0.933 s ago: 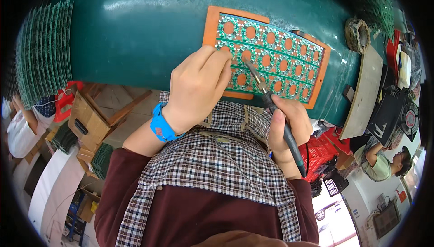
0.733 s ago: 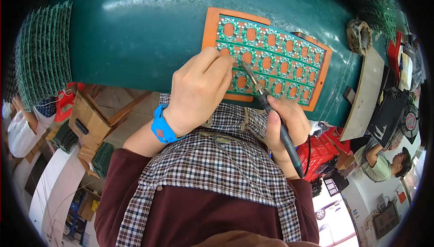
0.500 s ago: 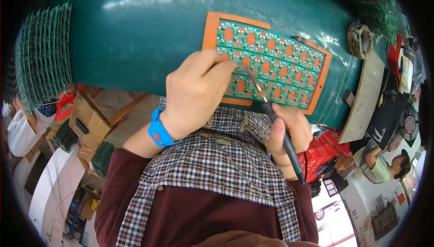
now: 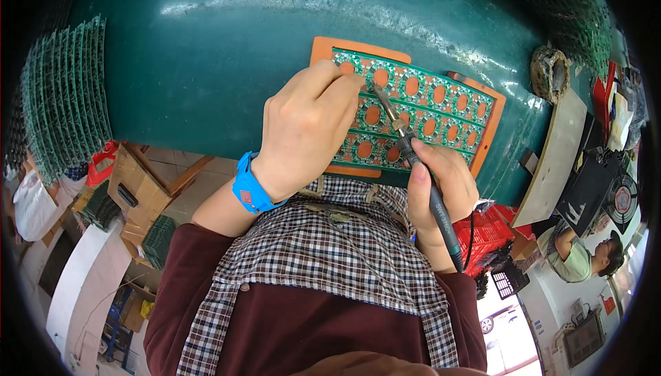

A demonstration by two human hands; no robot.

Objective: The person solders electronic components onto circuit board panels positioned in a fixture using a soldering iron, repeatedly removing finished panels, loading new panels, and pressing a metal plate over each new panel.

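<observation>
A green circuit board panel (image 4: 420, 107) with rows of round cut-outs lies in an orange frame (image 4: 490, 124) on the green table mat. My right hand (image 4: 444, 186) grips a soldering iron (image 4: 437, 200) like a pen, its metal tip slanting up and left to the panel's top row. Beside that tip, the fingers of my left hand (image 4: 310, 124) are pinched together over the panel's left part. What they hold, if anything, is too small to make out. A blue band (image 4: 251, 183) circles my left wrist.
Upright green panels (image 4: 65, 94) are stacked at the far left of the green mat (image 4: 206, 66). A ring-shaped roll (image 4: 549, 75) sits at the right, next to a pale board (image 4: 551, 162). A red crate (image 4: 485, 235) stands below the table's right end, and another person (image 4: 585, 255) is farther right.
Both the iron's tip and my left fingertips have shifted up the panel, from near the middle row to the top row. The panel and frame appear slightly lower in view.
</observation>
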